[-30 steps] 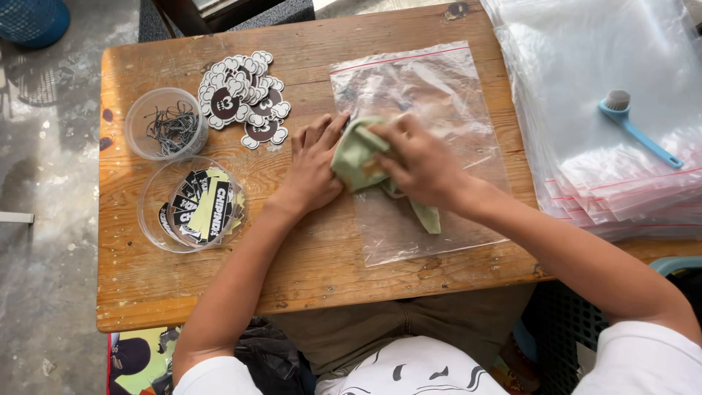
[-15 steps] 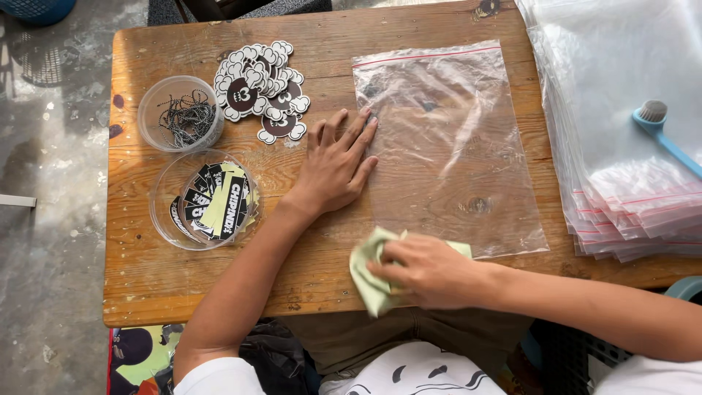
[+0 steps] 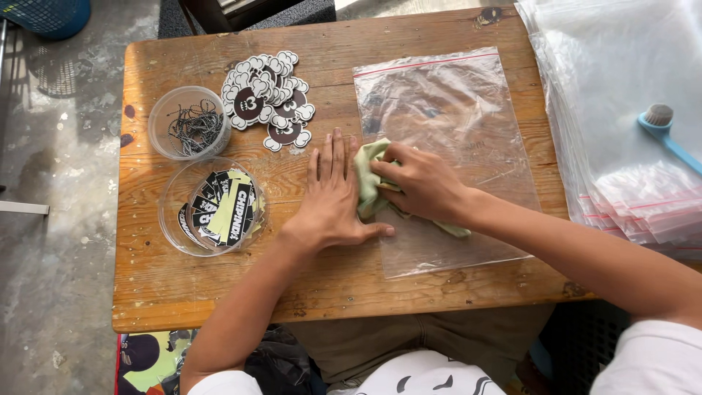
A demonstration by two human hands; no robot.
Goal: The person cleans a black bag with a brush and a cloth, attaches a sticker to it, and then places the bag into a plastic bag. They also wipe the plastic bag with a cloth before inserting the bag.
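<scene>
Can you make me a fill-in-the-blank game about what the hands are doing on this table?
1. The right hand presses a pale ____ cloth on the clear plastic bag.
2. The left hand lies ____ on the wooden table.
3. The small round tub holds thin dark ____.
4. The brush has a ____ handle.

Missing words: green; flat; strings; blue

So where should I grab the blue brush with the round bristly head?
Probably by the thin blue handle, coming from above on the right. The blue brush lies flat on the stack of clear plastic bags, bristly head toward the table, with its handle running toward the right edge of the picture.
</scene>
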